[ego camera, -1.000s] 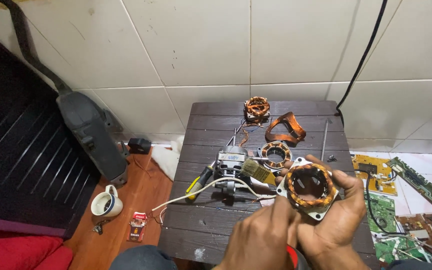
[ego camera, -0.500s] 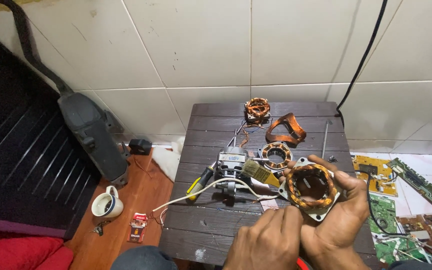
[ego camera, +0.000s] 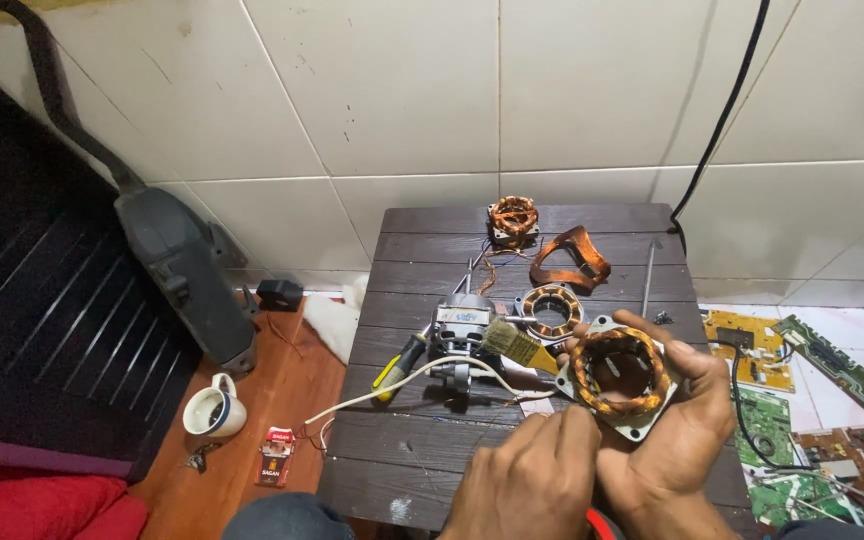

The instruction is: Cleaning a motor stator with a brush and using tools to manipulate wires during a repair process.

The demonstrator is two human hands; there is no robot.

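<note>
Shifted a little toward the table's right edge since a second ago: stator and both hands, now lower in the head view, with the grip unchanged. Largest first: dark slatted table (ego camera: 422,470) against a white tiled wall (ego camera: 402,100), black cable (ego camera: 722,120) running down the tiles. To the left on the wooden floor, a grey machine housing (ego camera: 187,275) leaning by a black panel, a white cup (ego camera: 214,410) near it. At the right, green circuit boards (ego camera: 767,425) on the floor. On the table's middle, a motor body (ego camera: 457,335) with a white wire trailing left, and a yellow-handled screwdriver (ego camera: 397,362) just beside it. Farther back, a second stator ring (ego camera: 550,310), a loose copper coil (ego camera: 569,258) and another wound core (ego camera: 513,217). Right hand (ego camera: 672,450) clamped around a copper-wound stator (ego camera: 620,375) in its pale metal frame, thumb over the top, held just above the table's right side. Left hand (ego camera: 532,480) closed on the handle of a paintbrush (ego camera: 524,346), bristles pointing left toward the motor body.
</note>
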